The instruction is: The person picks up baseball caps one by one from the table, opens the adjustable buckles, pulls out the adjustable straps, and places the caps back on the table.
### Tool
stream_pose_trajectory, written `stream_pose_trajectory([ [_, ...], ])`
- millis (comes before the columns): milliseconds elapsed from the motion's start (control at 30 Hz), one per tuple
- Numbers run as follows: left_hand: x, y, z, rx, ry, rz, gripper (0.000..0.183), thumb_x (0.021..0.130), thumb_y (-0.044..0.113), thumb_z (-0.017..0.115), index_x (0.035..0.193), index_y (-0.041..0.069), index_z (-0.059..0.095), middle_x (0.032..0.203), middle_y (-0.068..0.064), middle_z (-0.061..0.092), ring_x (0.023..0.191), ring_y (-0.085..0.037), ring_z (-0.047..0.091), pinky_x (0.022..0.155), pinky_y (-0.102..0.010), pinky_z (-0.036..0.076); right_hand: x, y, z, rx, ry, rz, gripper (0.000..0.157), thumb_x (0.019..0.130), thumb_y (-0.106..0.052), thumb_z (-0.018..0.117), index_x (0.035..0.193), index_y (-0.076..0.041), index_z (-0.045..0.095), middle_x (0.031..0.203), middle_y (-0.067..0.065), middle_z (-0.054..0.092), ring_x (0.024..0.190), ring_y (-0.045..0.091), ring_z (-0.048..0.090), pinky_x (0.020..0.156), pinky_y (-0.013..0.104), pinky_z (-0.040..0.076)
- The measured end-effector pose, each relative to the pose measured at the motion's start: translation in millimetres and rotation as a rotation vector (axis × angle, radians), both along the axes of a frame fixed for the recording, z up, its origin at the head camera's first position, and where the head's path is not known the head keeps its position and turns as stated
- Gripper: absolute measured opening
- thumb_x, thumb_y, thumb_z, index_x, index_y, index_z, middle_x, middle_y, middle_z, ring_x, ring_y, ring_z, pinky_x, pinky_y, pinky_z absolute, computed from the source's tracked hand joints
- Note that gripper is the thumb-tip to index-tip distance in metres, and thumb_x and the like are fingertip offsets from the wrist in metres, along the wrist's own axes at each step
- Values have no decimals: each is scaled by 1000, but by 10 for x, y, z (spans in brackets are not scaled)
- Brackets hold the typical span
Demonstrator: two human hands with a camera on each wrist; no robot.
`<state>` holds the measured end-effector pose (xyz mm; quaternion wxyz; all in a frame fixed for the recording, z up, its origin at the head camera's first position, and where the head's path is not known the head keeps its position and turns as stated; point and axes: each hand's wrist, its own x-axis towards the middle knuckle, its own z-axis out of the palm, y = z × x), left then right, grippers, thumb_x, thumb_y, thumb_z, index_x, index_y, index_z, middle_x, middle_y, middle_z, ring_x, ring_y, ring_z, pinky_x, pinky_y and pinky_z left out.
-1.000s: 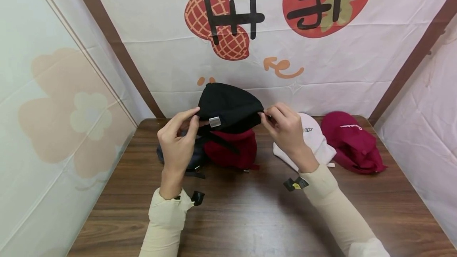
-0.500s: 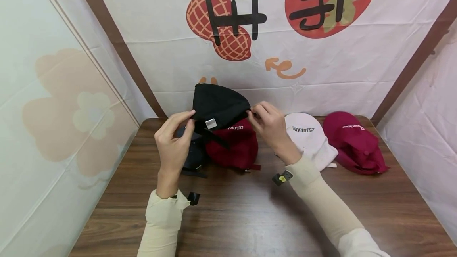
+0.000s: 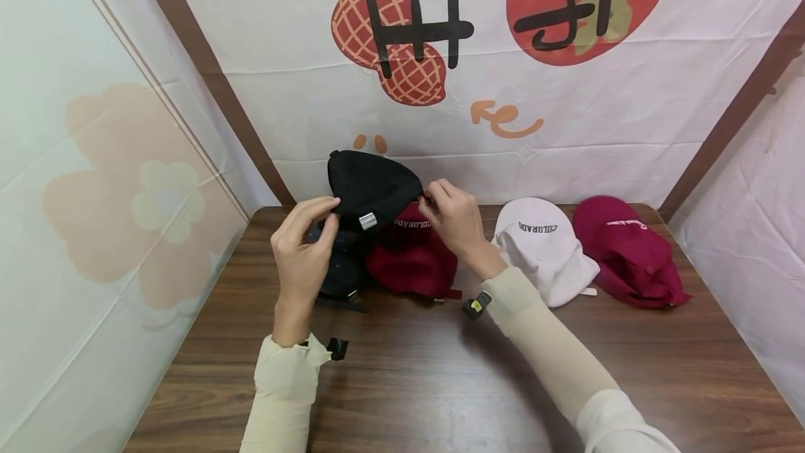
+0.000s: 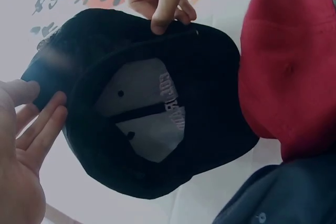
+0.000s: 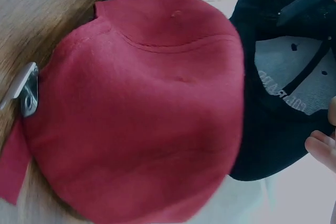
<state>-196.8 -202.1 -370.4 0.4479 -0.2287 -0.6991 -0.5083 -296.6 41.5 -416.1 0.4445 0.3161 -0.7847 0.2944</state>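
Note:
Both hands hold up a black baseball cap (image 3: 371, 184), tilted, with a silver buckle showing at its lower side. My left hand (image 3: 302, 247) pinches its left edge between thumb and fingers. On the opposite edge, the fingertips of my right hand (image 3: 455, 219) grip the rim. The left wrist view looks into the black cap (image 4: 79, 103), where grey lining and the back of some lettering show. Beneath it on the table lie a navy cap (image 3: 342, 275) and a dark red cap (image 3: 411, 268) lettered COLORADO, both partly covered in the head view.
On the wooden table (image 3: 409, 383), a white COLORADO cap (image 3: 544, 257) lies right of the right hand. Beside it is a magenta cap (image 3: 629, 250). A printed white cloth (image 3: 566, 124) hangs behind the table, with further cloths at both sides.
The black cap has moved left with both hands, the right hand travelling farther. More of the dark red cap's lettering and of the white cap now shows.

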Motion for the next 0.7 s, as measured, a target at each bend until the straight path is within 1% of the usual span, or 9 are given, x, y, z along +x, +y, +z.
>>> stream_pose_trajectory([
  [167,-28,-46,-36,-11,-19,11,20,95,-14,67,108,-6,79,110,-24,76,103,-18,73,92,-19,58,-66,-117,-60,7,-38,-8,11,93,-1,68,87,-6,61,81,5,63,62,17,59,57,35,54],
  [300,-44,-81,-107,-30,-54,7,22,95,-15,67,109,-5,79,112,-22,76,105,-22,73,94,-18,57,-109,-184,-117,17,-121,-25,9,96,-3,69,91,-6,63,85,6,68,62,20,62,59,39,57],
  [400,-56,-107,-186,-50,-86,-8,22,94,-15,68,110,-5,79,115,-21,75,106,-26,73,95,-18,57,-140,-228,-171,37,-197,-28,10,99,-7,70,92,-7,63,88,6,70,66,21,65,63,39,59],
  [533,-64,-158,-316,-99,-148,-18,22,95,-14,68,112,-4,79,118,-20,74,108,-25,73,96,-18,57,-145,-250,-247,91,-314,-12,11,100,-8,70,92,-6,64,88,7,70,71,22,67,67,39,59],
  [633,-42,-217,-423,-180,-219,-6,25,95,-13,68,112,0,79,117,-16,75,104,-22,73,92,-17,58,-127,-242,-296,167,-434,-14,6,98,-6,71,93,-5,68,90,9,72,76,23,69,71,39,60],
  [700,-14,-261,-492,-249,-284,1,26,94,-13,69,111,3,79,115,-13,76,99,-20,72,87,-17,57,-116,-234,-318,229,-525,-22,3,98,-4,70,96,-4,72,94,9,75,81,23,71,76,39,61],
])
